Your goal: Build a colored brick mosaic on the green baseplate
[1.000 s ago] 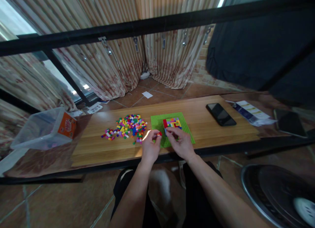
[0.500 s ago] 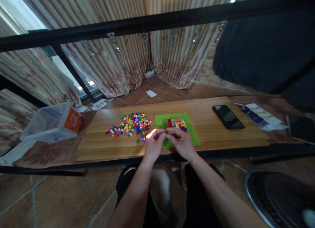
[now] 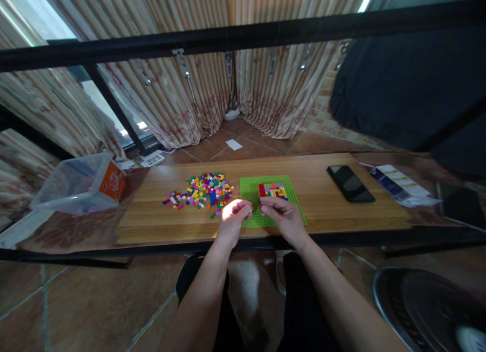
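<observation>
My left hand (image 3: 233, 213) is closed in a pinch at the left part of the green baseplate (image 3: 249, 190). A tiny piece shows at its fingertips, too small to name surely. Facing it across a narrow gap, my right hand (image 3: 284, 217) pinches a small red brick (image 3: 261, 207) above the baseplate. Just beyond the right fingers, a block of built-up coloured bricks (image 3: 274, 190) sits on the baseplate, red along its left side. The right hand hides its near edge. Left of the baseplate, a loose pile of many-coloured bricks (image 3: 205, 190) is spread on the wooden board.
The wooden board (image 3: 163, 230) lies across the table. A black phone (image 3: 350, 183) rests on its right, with printed papers (image 3: 402, 185) beyond. At far left stands a clear plastic box (image 3: 76, 185) with an orange label. A black bar (image 3: 250, 36) crosses before the curtains.
My hands, whose fingertips met half a second ago, are now apart. The left has moved slightly left, and the red brick shows at the right fingertips. The view has shifted slightly.
</observation>
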`<state>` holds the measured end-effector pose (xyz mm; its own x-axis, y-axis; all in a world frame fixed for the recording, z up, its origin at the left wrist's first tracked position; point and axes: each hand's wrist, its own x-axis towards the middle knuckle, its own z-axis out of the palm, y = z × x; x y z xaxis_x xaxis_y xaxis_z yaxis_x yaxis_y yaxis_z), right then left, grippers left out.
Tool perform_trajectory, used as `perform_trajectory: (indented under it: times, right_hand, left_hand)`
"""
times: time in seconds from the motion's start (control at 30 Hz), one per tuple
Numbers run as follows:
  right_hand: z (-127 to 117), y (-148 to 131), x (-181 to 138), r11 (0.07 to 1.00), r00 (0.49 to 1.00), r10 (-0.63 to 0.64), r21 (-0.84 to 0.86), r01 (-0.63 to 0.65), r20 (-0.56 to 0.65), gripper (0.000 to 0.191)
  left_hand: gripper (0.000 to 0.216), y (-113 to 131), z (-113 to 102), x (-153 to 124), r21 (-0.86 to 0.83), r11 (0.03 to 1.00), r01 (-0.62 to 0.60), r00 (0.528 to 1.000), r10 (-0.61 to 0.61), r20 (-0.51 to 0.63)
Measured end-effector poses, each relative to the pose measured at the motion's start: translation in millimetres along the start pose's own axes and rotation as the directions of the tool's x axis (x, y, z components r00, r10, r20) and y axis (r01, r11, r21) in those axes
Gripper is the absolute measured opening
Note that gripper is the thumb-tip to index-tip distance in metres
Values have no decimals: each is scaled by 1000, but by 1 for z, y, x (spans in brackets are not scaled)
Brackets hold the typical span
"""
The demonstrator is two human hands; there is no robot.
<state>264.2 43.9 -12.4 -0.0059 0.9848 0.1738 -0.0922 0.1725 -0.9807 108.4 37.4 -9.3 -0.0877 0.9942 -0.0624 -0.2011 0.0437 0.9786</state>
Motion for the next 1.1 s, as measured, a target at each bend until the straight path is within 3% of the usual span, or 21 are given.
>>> perform_trajectory:
  times: [0.1,0.2,0.3,0.43,0.67,0.8,1.0,1.1]
  right_hand:
    - [-14,-1,5,999,988,-45,-6,44,-148,28]
    - [-25,1,7,995,967,-92,-56,80,-239,24]
    - [-31,5,7,988,958,-116,-127,85,-264,24]
    - [-34,10,5,971,948,-143,-227,78,-286,22]
    - [-39,14,6,935,943,-190,-344,89,-271,21]
    - [-38,10,6,875,949,-227,-475,100,-220,20]
    - [-38,5,4,837,948,-258,-534,123,-187,19]
    - [-28,0,-1,788,949,-298,-588,183,-103,15]
  left_hand:
    - [11,-1,-10,4,393,913,-107,986,147,-73]
    - [19,-2,-17,6,712,678,-184,955,294,-34]
    - [24,-5,-21,9,844,502,-189,937,350,1]
    - [28,-12,-21,13,910,393,-131,937,349,-16]
    - [34,-16,-23,18,932,349,-101,927,373,-40]
    - [35,-16,-21,18,916,376,-143,902,431,-36]
    - [33,-13,-18,14,881,439,-176,883,466,-56]
    - [31,-10,-16,10,856,473,-206,873,485,-57]
